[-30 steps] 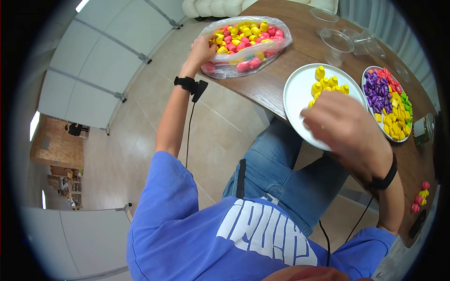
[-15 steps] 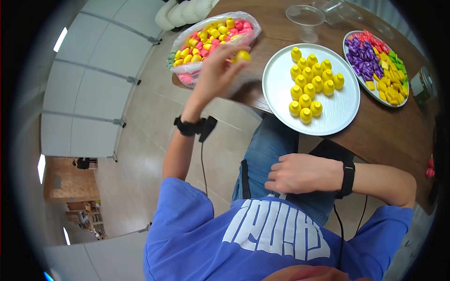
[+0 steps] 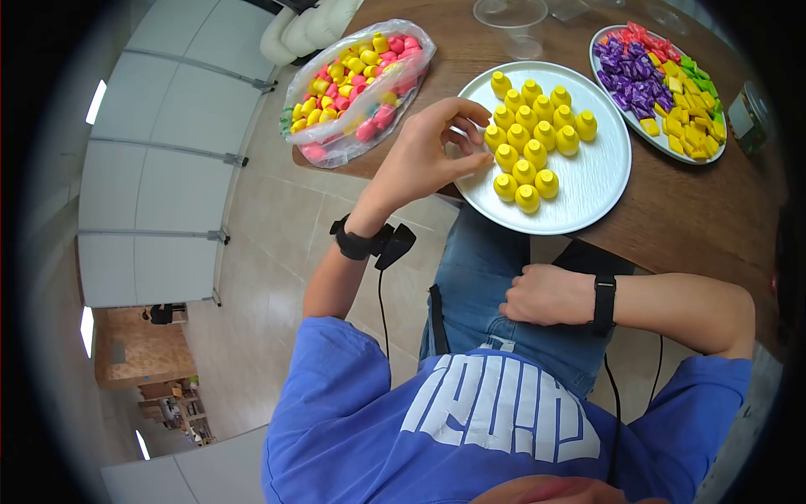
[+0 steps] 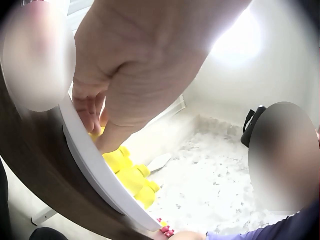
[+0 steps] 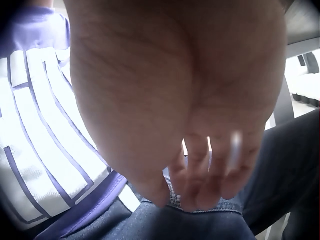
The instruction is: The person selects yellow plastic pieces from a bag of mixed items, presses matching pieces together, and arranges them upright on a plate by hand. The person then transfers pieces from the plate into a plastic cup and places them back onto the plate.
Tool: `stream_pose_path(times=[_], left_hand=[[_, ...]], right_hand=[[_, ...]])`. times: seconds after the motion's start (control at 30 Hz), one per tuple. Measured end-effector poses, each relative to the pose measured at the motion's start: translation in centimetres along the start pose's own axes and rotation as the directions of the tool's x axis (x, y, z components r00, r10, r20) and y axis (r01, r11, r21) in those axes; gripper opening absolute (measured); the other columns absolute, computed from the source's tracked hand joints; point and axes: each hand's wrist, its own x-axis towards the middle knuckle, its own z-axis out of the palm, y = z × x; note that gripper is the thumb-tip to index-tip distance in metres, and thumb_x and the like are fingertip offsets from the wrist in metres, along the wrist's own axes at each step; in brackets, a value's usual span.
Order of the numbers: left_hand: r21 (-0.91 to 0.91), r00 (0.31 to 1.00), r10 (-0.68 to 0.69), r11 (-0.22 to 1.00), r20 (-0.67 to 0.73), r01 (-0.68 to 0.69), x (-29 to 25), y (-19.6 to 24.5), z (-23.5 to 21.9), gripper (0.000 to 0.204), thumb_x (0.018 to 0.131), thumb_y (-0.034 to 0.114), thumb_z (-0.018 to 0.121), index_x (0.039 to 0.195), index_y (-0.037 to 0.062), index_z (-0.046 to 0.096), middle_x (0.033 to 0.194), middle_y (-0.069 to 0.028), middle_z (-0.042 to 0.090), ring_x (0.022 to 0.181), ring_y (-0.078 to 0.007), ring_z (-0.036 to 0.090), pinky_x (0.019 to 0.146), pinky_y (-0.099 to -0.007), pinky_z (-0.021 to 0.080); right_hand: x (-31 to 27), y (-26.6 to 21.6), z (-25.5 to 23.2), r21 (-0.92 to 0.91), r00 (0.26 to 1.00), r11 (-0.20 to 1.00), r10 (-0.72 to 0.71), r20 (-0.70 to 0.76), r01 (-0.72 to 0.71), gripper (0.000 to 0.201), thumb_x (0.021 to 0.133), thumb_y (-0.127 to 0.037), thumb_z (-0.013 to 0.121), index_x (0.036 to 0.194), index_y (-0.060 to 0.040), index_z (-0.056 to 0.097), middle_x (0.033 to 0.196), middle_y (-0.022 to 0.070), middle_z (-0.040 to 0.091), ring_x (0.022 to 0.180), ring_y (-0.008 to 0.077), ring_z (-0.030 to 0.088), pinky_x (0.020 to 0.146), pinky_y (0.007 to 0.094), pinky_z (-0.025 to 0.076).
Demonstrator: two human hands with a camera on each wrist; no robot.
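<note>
My left hand (image 3: 432,151) is at the left rim of a white round plate (image 3: 588,197). Its thumb and index finger are parted on either side of a small yellow bottle-shaped piece (image 3: 494,137), the leftmost of a cluster. Several like pieces (image 3: 545,134) stand upright on the plate. In the left wrist view, the fingertips reach down behind the rim beside yellow pieces (image 4: 134,179), partly hidden by the hand. My right hand (image 3: 550,294) rests on the lap, fingers loosely curled and holding nothing; the right wrist view shows its palm (image 5: 150,100) over the jeans.
A clear plastic bag (image 3: 403,101) of yellow and pink pieces lies at the table's left end. Right of the plate stands an oval plate (image 3: 663,143) of purple, red, yellow and green wrapped candies. Beyond are a clear plastic cup (image 3: 525,40) and a jar (image 3: 745,118).
The left hand has carried a yellow piece from the bag to the plate, where it now stands with the fingers parted around it. The right hand has left the plate for the lap.
</note>
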Motion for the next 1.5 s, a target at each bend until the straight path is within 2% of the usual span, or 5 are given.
stream_pose_path(times=[0.43, 0.73, 0.83, 1.07, 1.5], left_hand=[[0.457, 0.767, 0.068, 0.835, -0.638, 0.307, -1.6, -14.4, -15.7, 0.022, 0.090, 0.013, 0.073, 0.106, -0.0020, 0.072, 0.101, -0.0169, 0.077, 0.091, -0.0272, 0.076, 0.083, -0.0370, 0.060], [0.737, 0.829, -0.052, 0.429, -0.556, 0.522, -3.4, -18.4, -19.1, 0.035, 0.089, 0.026, 0.079, 0.115, 0.0023, 0.075, 0.102, -0.0152, 0.078, 0.098, -0.0288, 0.075, 0.086, -0.0392, 0.058], [0.602, 0.796, 0.215, 0.767, -0.566, 0.221, -2.0, -14.9, -16.1, 0.025, 0.089, 0.011, 0.077, 0.113, 0.0028, 0.075, 0.108, -0.0161, 0.076, 0.098, -0.0307, 0.074, 0.086, -0.0380, 0.057], [-0.088, 0.936, 0.006, 0.995, -0.351, -0.039, -1.6, -4.7, -3.1, 0.030, 0.097, -0.003, 0.066, 0.126, -0.0003, 0.064, 0.112, -0.0086, 0.072, 0.111, -0.0171, 0.070, 0.096, -0.0320, 0.057], [0.059, 0.997, -0.061, 0.996, -0.052, 0.064, -2.6, -0.5, 0.3, 0.035, 0.087, 0.007, 0.083, 0.118, -0.0002, 0.068, 0.115, -0.0059, 0.070, 0.098, -0.0124, 0.064, 0.087, -0.0265, 0.053]], right_hand=[[-0.1, -0.1, 0.2, -0.060, 1.000, 0.998, -0.005, -0.030, 0.003, 0.006, 0.090, -0.012, 0.061, 0.087, -0.0095, 0.065, 0.077, 0.0057, 0.067, 0.078, 0.0243, 0.070, 0.072, 0.0368, 0.053], [0.2, 0.2, 0.8, -0.063, 1.000, 0.998, 0.015, -0.008, -0.015, 0.005, 0.089, -0.012, 0.063, 0.087, -0.0088, 0.066, 0.077, 0.0064, 0.068, 0.078, 0.0253, 0.070, 0.072, 0.0374, 0.053], [-0.2, -0.1, 0.2, -0.048, 0.998, 0.998, 0.050, 0.040, -0.048, 0.008, 0.089, -0.012, 0.062, 0.095, -0.0078, 0.067, 0.080, 0.0066, 0.068, 0.082, 0.0250, 0.070, 0.074, 0.0368, 0.053], [0.0, 0.0, -0.1, -0.065, 0.989, 0.995, 0.079, 0.129, -0.071, 0.017, 0.090, -0.010, 0.064, 0.105, -0.0061, 0.068, 0.085, 0.0067, 0.069, 0.089, 0.0249, 0.070, 0.077, 0.0361, 0.053], [-0.1, 0.2, -0.1, -0.080, 0.988, 0.992, 0.104, 0.110, -0.096, 0.014, 0.089, -0.010, 0.064, 0.102, -0.0053, 0.067, 0.085, 0.0074, 0.069, 0.089, 0.0254, 0.071, 0.075, 0.0365, 0.054]])
